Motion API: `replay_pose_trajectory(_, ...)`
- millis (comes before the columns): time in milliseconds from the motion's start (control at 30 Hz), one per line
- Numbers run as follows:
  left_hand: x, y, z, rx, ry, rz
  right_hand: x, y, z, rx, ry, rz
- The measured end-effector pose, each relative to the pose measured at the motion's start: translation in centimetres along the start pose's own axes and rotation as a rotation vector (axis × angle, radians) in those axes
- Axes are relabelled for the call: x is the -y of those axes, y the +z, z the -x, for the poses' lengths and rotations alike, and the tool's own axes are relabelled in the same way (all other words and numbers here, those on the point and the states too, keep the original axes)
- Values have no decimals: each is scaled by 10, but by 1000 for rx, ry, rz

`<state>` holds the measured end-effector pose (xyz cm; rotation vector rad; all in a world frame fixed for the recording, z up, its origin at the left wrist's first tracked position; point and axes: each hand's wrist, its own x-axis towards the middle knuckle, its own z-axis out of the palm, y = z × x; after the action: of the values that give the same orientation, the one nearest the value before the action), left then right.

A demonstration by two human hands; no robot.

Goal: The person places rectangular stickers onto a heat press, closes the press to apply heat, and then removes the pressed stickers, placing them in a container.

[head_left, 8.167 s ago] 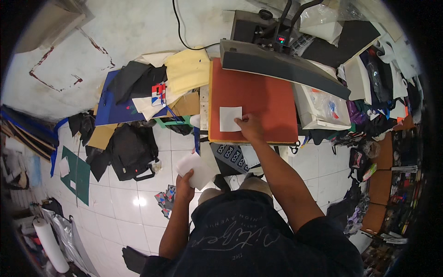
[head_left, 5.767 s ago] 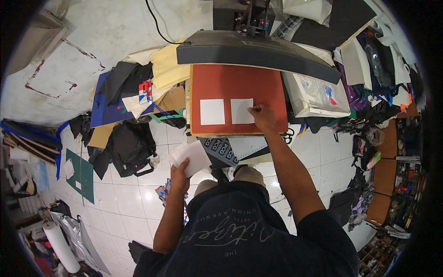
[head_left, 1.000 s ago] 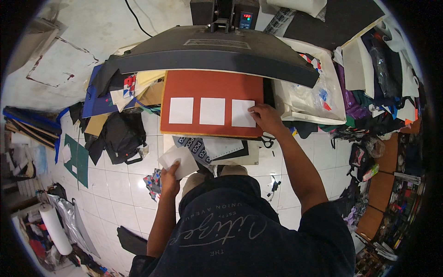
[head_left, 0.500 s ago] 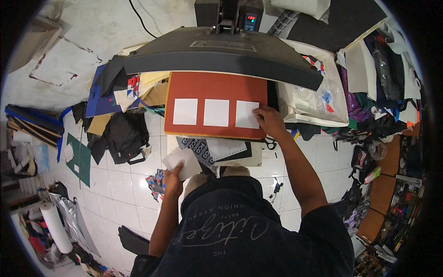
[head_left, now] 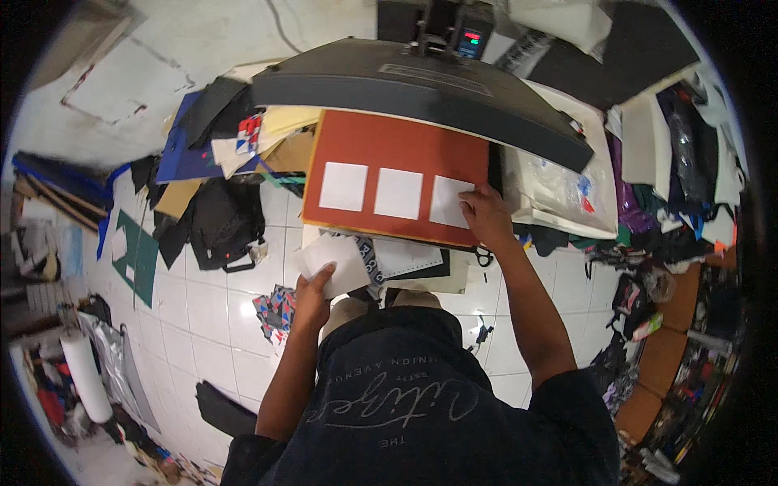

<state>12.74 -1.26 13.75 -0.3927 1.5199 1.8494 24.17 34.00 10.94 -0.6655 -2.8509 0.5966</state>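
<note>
A heat press stands before me, its dark upper plate [head_left: 421, 91] raised over a reddish-brown pad [head_left: 365, 142]. Three white squares lie in a row on the pad: the left square [head_left: 343, 186], the middle square [head_left: 398, 193] and the right square [head_left: 450, 201]. My right hand [head_left: 489, 217] is at the right edge of the right square, its bent fingers closed on that edge. Below the pad's front edge, my left hand [head_left: 314, 293] grips a small stack of white sheets [head_left: 334, 263], thumb on top. Fingers under the stack are hidden.
Scissors [head_left: 484, 257] and printed grey fabric lie by the pad's front. To the right sits a white tray [head_left: 567, 223] with plastic bags. A black bag [head_left: 227, 227] and patterned fabric pieces [head_left: 275, 309] are on the left. A control box [head_left: 472, 39] glows behind the press.
The whole view has shifted and tilted slightly. My left hand has raised its white sheets a little toward the pad, while my right hand stays at the right square's edge.
</note>
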Motion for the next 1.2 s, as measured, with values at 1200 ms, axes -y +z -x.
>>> replay_pose_trajectory(1200, -26, -109, 5, -232, 104, 223, 80, 126, -229, 98, 325, -457)
